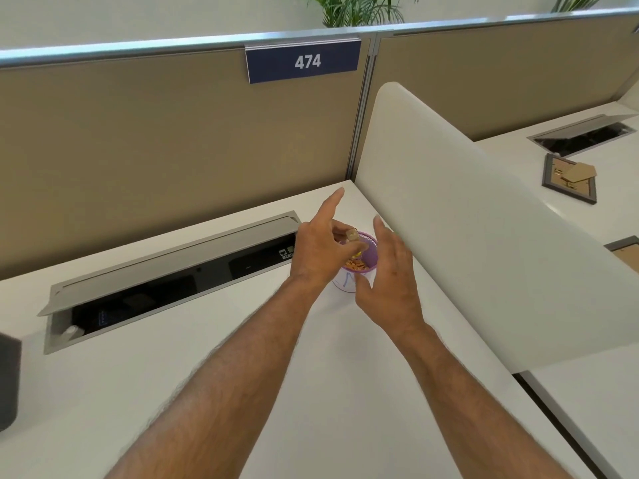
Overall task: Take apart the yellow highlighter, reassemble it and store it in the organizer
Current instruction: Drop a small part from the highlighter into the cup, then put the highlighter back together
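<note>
A purple mesh cup organizer (pixel 370 244) stands on the white desk near the side divider, with orange bits in its bottom. The yellow highlighter (pixel 353 236) stands tilted inside it, its cap end pointing up. My left hand (pixel 320 250) is at the organizer's left rim, thumb and middle fingers pinched on the highlighter, index finger stretched out. My right hand (pixel 390 274) hovers at the organizer's right side with its fingers apart and nothing in them. Much of the organizer is hidden behind both hands.
An open cable tray (pixel 166 281) with a raised grey lid runs along the desk's back. A white divider panel (pixel 484 216) stands close on the right. A tan partition carries a "474" sign (pixel 304 61). A dark object (pixel 8 382) sits at the left edge. A picture frame (pixel 568 181) lies on the neighbouring desk.
</note>
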